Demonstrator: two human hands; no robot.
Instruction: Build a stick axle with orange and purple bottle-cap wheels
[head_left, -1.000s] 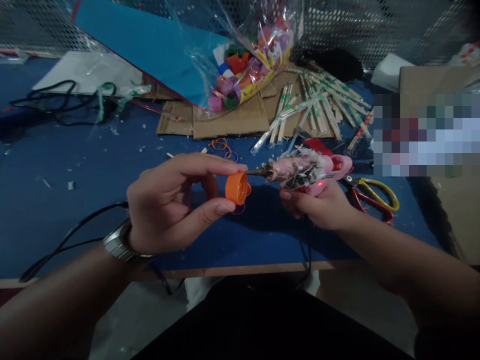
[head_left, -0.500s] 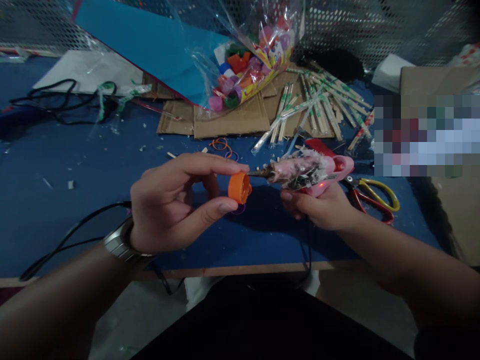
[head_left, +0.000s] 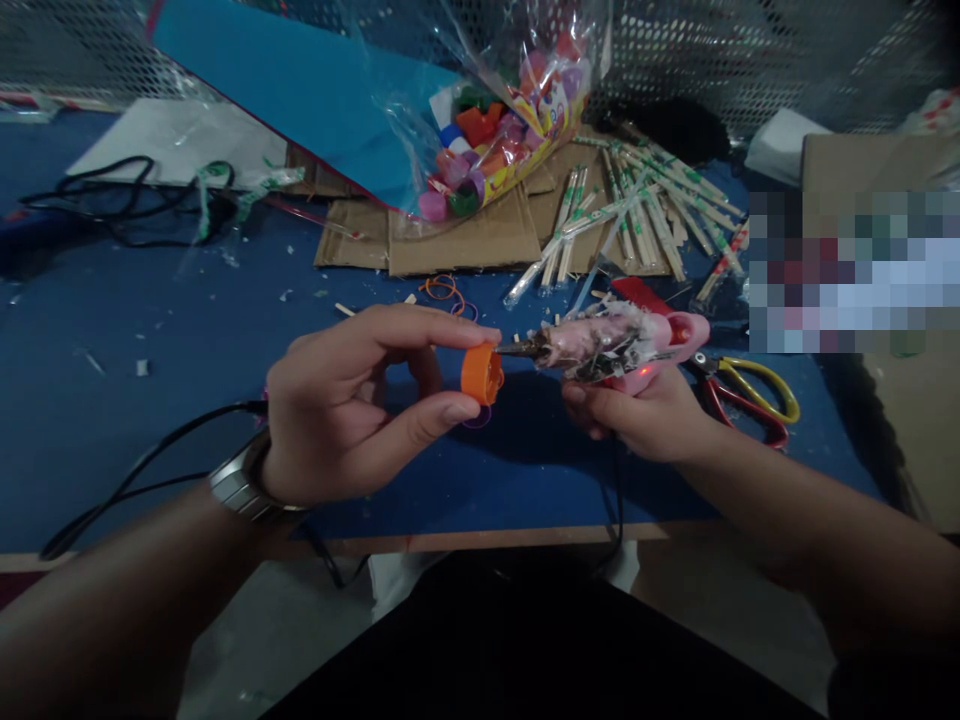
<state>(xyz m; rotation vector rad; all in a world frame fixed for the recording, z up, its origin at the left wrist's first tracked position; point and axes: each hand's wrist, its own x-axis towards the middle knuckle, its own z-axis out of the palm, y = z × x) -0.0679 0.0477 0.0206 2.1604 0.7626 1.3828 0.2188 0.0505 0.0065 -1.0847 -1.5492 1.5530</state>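
Observation:
Between the thumb and forefinger of my left hand (head_left: 360, 400) is an orange plastic bottle cap (head_left: 478, 375), tipped on its side with its open end facing right. My right hand (head_left: 637, 410) is wrapped round the handle of a pink hot glue gun (head_left: 607, 340), whose barrel is crusted with dried glue and dark grime. A small red light glows on its body. The gun's metal nozzle points left and sits at the upper edge of the cap's open side; whether it touches cannot be made out.
Behind my hands lie flattened cardboard (head_left: 465, 245), a clear bag of colourful caps (head_left: 487, 150) and several wrapped chopsticks (head_left: 637, 210). Scissors (head_left: 757, 400) with yellow and red handles rest right of my right hand. Black cables (head_left: 150, 450) run at left. Orange and purple rings (head_left: 442, 290) lie beyond the cap.
My left hand and the orange cap have shifted very slightly right, toward the glue gun's nozzle. My right hand and the gun have hardly moved.

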